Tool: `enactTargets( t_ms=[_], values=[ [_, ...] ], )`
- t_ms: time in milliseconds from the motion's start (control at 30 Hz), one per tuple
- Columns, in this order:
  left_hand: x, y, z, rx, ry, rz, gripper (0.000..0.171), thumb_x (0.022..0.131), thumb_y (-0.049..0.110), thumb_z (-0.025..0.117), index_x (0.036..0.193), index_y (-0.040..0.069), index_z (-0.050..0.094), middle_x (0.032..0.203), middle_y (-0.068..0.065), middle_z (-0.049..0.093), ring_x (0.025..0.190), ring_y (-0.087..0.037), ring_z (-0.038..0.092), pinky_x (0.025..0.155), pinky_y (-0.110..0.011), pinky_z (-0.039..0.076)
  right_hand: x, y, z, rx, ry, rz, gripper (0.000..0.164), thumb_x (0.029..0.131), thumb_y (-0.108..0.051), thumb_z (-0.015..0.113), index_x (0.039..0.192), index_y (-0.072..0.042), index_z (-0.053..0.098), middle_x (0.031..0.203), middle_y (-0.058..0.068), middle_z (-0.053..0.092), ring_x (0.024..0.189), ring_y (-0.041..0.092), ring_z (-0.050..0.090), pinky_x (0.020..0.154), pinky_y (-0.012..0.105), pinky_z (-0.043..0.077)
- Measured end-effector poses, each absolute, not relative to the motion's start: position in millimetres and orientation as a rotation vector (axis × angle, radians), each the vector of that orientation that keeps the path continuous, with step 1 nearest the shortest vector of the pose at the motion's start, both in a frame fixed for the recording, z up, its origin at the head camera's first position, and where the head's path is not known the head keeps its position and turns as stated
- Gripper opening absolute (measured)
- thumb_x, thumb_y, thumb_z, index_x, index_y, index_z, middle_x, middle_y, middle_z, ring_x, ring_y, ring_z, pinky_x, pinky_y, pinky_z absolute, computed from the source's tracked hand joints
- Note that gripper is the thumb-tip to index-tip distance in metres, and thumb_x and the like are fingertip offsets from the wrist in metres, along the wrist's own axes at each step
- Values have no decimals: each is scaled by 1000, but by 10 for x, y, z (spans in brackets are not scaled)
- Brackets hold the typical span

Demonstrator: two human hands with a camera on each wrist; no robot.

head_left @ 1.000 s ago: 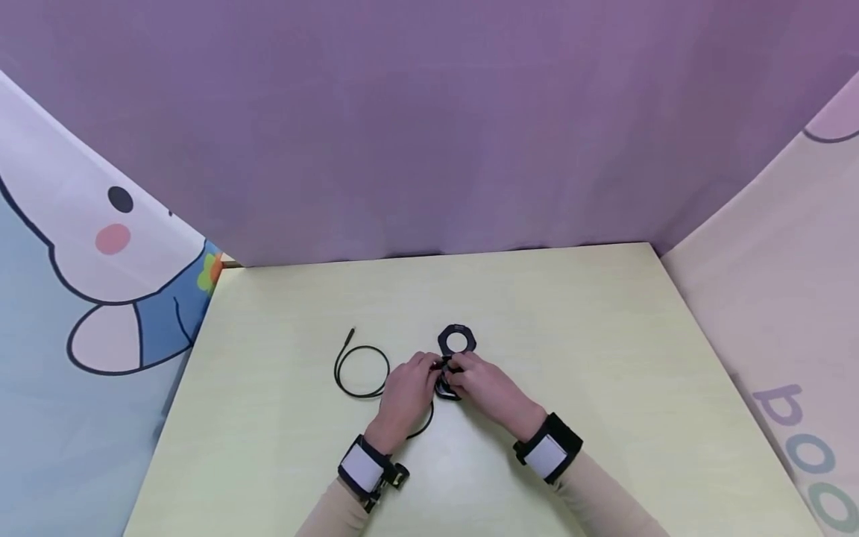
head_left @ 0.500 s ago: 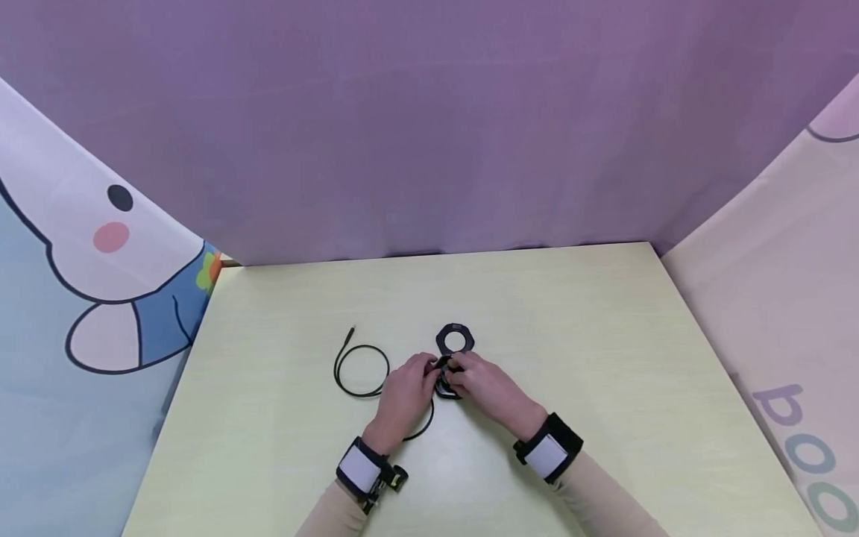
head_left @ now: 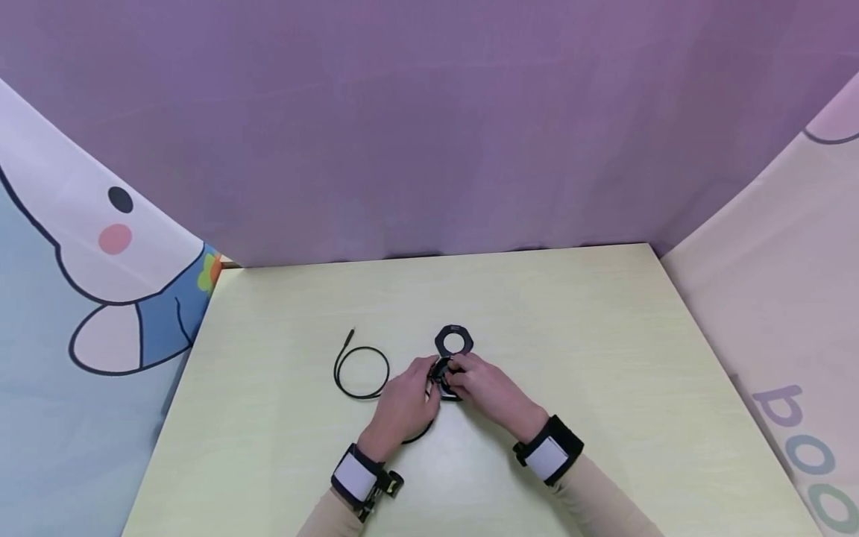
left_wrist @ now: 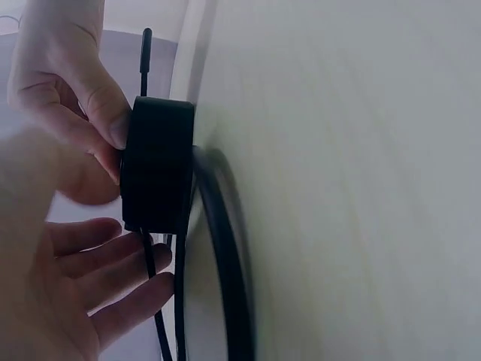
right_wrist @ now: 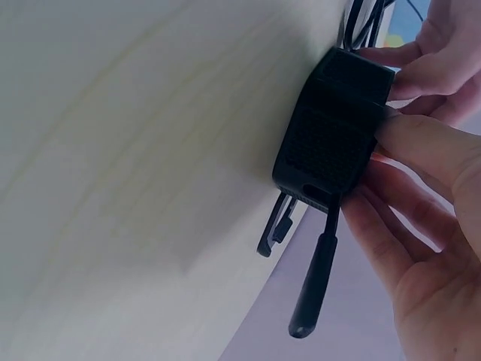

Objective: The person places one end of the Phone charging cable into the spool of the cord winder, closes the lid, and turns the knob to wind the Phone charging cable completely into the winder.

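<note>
A small black case (head_left: 439, 369) with a textured side stands between the two hands, over the table's middle. The right hand (head_left: 490, 388) holds it, thumb (right_wrist: 425, 143) on one side and fingers beneath. At its other side is the left hand (head_left: 403, 403); its thumb lies near the case (left_wrist: 158, 165) and its fingers (left_wrist: 113, 278) are spread loosely beside the cable strands (left_wrist: 179, 301). A thick cable end (right_wrist: 312, 293) sticks out of the case. Behind it lies a dark many-sided ring (head_left: 454, 341). Whether ring and case are joined is hidden.
A looped black cable (head_left: 362, 397) lies left of the left hand, its plug (head_left: 350, 338) pointing away. The pale table (head_left: 570, 321) ends at a purple cloth (head_left: 429, 149). Printed cloths (head_left: 134, 261) hang at both sides.
The left hand has shifted slightly down and left, and its thumb has moved away from its forefinger, showing more of the case. The right hand has stayed nearly still.
</note>
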State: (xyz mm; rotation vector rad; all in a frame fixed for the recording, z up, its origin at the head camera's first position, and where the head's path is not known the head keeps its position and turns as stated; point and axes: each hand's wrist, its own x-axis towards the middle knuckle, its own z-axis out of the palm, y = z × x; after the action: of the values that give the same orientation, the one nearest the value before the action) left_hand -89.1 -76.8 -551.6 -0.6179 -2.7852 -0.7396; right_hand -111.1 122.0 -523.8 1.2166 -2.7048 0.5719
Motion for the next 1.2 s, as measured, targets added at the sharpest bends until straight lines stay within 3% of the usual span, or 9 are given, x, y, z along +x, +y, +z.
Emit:
enactTargets(
  t_ms=[167, 233, 533, 1200],
  values=[
    [-892, -747, -5507, -657, -2913, -720, 70, 85, 33, 72, 146, 4, 53, 133, -10, 64, 108, -27, 68, 89, -41, 57, -1100, 1225, -5250, 1214, -2701, 582, 10, 86, -2, 82, 95, -7, 79, 112, 7, 68, 105, 22, 65, 89, 30, 58],
    [-897, -728, -5500, -675, -2940, -697, 76, 85, 40, 72, 148, 3, 51, 137, -10, 63, 114, -28, 66, 93, -43, 55, -1098, 1228, -5256, 1215, -2695, 584, 10, 86, -2, 81, 95, -7, 78, 112, 7, 67, 105, 22, 65, 89, 30, 58],
    [-898, -668, -5500, -659, -2921, -617, 88, 85, 57, 78, 145, -1, 52, 133, -12, 65, 117, -29, 65, 93, -44, 55, -1101, 1235, -5290, 1212, -2686, 605, 11, 87, -2, 80, 96, -7, 78, 113, 7, 67, 107, 22, 63, 91, 31, 58],
    [-939, -656, -5509, -696, -2822, -485, 76, 85, 55, 78, 136, 1, 62, 121, -10, 67, 104, -24, 67, 83, -38, 57, -1122, 1280, -5264, 1216, -2687, 675, 7, 90, -8, 78, 97, -6, 78, 111, 5, 67, 105, 20, 65, 90, 31, 58]
  ],
)
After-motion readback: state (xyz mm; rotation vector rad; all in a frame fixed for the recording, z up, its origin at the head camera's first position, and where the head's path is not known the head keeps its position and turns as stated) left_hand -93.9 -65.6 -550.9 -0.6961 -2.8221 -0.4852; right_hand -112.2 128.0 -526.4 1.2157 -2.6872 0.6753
